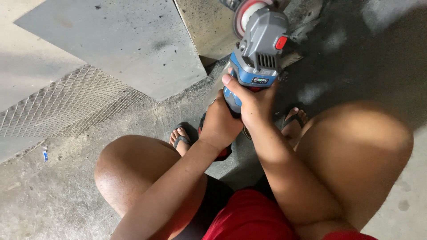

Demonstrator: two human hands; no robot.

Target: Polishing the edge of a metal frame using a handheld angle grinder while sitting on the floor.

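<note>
While the person squats low on the concrete floor (53, 195), knees spread and sandalled feet planted, the head view shows both hands wrapped around a blue-and-grey angle grinder (258, 53) held out in front of the body. The left hand (219, 125) is closed tight around the rear of the tool's body, near its dark red base, and the right hand (252, 103) is clamped around the blue barrel just ahead of it, thumb laid up along the side. At the far end the grinder's disc (246, 13) sits against the edge of a pale concrete slab (209, 26), beside a large flat grey sheet (115, 40) and a strip of expanded metal mesh (62, 104). Judging by this, the grinding itself is in hand; any further pass calls for a steady two-handed grip and keeping the disc clear of the feet.
</note>
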